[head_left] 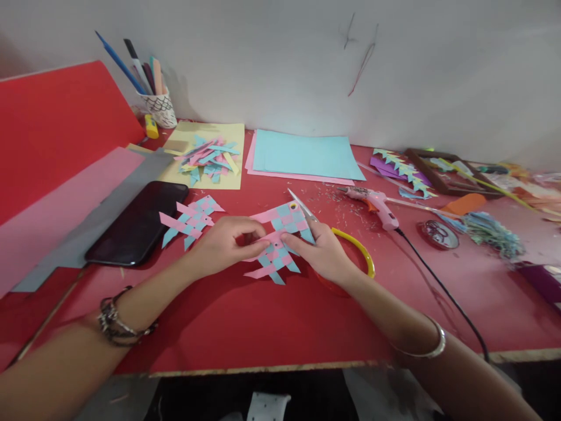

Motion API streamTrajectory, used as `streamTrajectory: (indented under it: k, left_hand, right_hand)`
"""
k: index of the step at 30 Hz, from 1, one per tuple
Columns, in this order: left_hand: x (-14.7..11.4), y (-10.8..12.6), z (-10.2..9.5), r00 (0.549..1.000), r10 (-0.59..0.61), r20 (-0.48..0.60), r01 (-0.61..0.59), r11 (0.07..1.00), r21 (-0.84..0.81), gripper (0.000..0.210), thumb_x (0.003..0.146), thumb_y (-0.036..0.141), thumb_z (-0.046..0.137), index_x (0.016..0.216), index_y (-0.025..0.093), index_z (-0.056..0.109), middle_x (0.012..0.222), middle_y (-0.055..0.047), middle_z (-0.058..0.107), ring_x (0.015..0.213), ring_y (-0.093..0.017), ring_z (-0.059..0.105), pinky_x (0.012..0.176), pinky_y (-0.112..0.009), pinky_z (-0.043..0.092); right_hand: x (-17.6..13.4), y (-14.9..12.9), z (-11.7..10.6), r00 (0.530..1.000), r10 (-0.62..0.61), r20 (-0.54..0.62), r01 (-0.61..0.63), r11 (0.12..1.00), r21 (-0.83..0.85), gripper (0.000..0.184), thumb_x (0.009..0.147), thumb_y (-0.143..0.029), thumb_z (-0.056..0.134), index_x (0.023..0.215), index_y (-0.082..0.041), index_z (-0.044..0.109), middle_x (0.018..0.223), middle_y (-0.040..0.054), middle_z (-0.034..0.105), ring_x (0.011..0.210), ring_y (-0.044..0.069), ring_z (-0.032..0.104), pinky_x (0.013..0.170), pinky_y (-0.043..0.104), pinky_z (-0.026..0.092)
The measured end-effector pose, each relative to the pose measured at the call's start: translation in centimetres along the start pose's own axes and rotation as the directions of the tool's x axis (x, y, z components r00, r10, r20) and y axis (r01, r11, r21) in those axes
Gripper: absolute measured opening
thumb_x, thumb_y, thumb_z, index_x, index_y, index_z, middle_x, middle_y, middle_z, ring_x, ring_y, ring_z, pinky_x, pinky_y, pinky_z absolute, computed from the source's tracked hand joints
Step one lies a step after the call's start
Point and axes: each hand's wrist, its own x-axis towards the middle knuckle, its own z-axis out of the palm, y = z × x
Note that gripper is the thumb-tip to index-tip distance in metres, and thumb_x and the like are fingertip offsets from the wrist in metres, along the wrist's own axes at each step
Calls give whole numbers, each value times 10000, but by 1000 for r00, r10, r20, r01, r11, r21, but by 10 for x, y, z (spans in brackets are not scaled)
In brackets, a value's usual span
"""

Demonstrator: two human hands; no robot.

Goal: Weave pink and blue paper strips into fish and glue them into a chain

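Note:
Between my hands is a small fish woven from pink and light blue paper strips (275, 254), with pointed strip ends at its lower side. My left hand (228, 241) is closed, thumb and finger pinching its left edge. My right hand (322, 248) pinches its upper right edge with the thumb on top. Just behind it lies another woven paper fish (287, 216) with a round eye, partly covered. A third woven paper fish (193, 219) rests left of my left hand. Scissors (370, 257) with yellow-and-red handles lie under my right hand, blades pointing away.
A black phone (138, 222) lies at left. Behind are cut paper strips (210, 158) on a yellow sheet, blue sheets (307, 155) and a pen cup (160, 108). At right are a pink glue gun (374, 204) with a black cord and a small round dish (438, 234).

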Motion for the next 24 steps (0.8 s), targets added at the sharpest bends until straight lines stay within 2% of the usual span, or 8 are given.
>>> streamTrajectory:
  k: [4,14,21,24]
  left_hand:
    - [0,0,-1,1000,7,2,-7,1000,-8,225,796,288,519,617,161,570,567,40,579,512,-72,474,524,-178,366]
    - [1,4,0,1000,-10,1,10,1000,-20,249,787,295,517,577,167,553,551,42,574,496,-72,467,518,-184,367]
    - [2,3,2,998,-57,-32,57,998,4,220,744,355,552,649,158,574,634,25,574,606,-106,503,570,-204,391]
    - [2,3,3,993,-114,-18,113,993,-9,251,761,355,517,614,153,544,585,34,516,571,-99,465,527,-201,369]
  right_hand:
    - [0,0,-1,1000,-19,12,19,1000,-11,152,749,-304,534,759,-163,589,677,-20,603,584,84,516,553,206,405]
    - [0,0,0,999,34,13,-35,999,14,152,734,-303,545,686,-159,552,612,-30,539,548,74,471,528,206,397]
    - [0,0,3,992,76,-99,-64,991,115,176,708,-328,562,654,-161,557,578,-32,544,527,77,475,520,219,414]
    - [2,1,2,992,53,-112,-38,991,131,163,694,-321,575,674,-159,572,615,-20,577,563,88,503,547,230,432]
